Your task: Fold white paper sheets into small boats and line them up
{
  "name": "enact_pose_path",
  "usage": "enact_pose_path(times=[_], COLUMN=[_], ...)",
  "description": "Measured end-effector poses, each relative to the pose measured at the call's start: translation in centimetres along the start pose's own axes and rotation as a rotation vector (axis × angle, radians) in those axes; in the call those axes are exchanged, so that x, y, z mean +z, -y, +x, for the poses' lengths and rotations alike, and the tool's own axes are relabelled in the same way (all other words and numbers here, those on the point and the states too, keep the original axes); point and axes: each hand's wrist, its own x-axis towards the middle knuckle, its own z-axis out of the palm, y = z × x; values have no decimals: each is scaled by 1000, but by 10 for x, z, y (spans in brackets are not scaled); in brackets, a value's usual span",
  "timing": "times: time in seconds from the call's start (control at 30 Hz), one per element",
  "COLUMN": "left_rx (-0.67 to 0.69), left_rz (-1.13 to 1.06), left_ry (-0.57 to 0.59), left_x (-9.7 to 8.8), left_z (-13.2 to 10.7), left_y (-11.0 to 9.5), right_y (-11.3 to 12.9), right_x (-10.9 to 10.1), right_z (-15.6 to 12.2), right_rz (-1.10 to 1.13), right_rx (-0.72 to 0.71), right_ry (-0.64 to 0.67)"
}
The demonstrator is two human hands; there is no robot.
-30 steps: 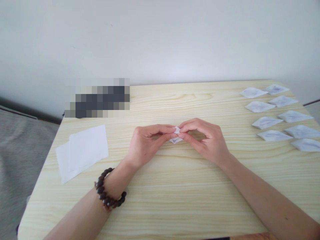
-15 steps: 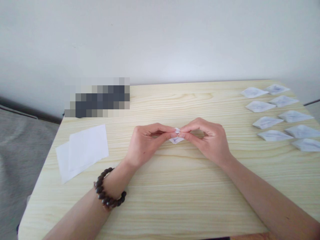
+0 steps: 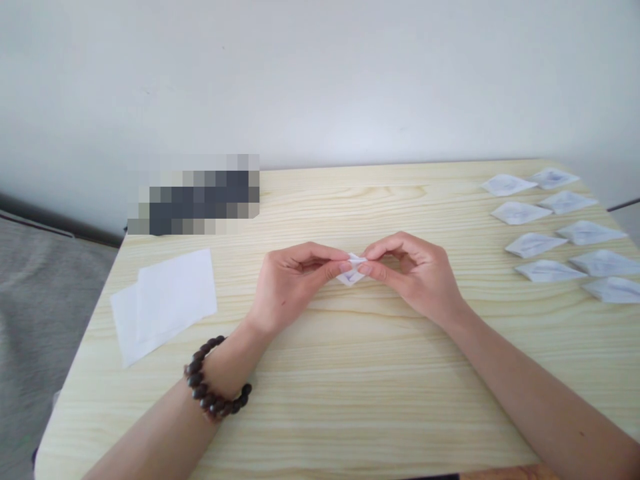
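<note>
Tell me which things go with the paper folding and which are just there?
Seem part of it:
left hand and right hand, pinching a small folded paper
flat white sheets
folded pieces

Seem just there:
beaded bracelet, worn
dark pixelated thing

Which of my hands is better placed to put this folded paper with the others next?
Probably your right hand: it pinches the folded paper and sits nearer the other folded pieces. Your left hand pinches it too, but farther away.
</note>
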Motion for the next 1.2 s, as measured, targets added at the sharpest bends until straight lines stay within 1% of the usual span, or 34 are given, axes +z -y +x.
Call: enact_pose_path(times=[0.17, 0.4, 0.63, 0.7, 0.77, 0.87, 1.0, 1.2], left_rx=[-3, -42, -47, -71, -125, -201, -186, -172], left_rz=[19, -21, -4, -22, -48, -57, 28, 97], left_ry=[16, 9, -7, 3, 27, 49, 60, 81], left_x=[-1, -1, 0, -1, -3, -6, -7, -6], left_z=[-1, 0, 0, 0, 1, 2, 3, 2], left_y=[1, 2, -1, -1, 0, 0, -1, -1], right_y=[1, 1, 1, 0, 0, -2, -2, 0], right_x=[0, -2, 0, 0, -1, -3, -4, -4], right_z=[1, 0, -2, -2, -1, 1, 3, 3], right_rz=[45, -25, -4, 4, 16, 59, 83, 82], right_rx=[-40, -16, -88, -81, -67, -50, -32, 3], right_ry=[36, 51, 33, 47, 48, 15, -25, 9])
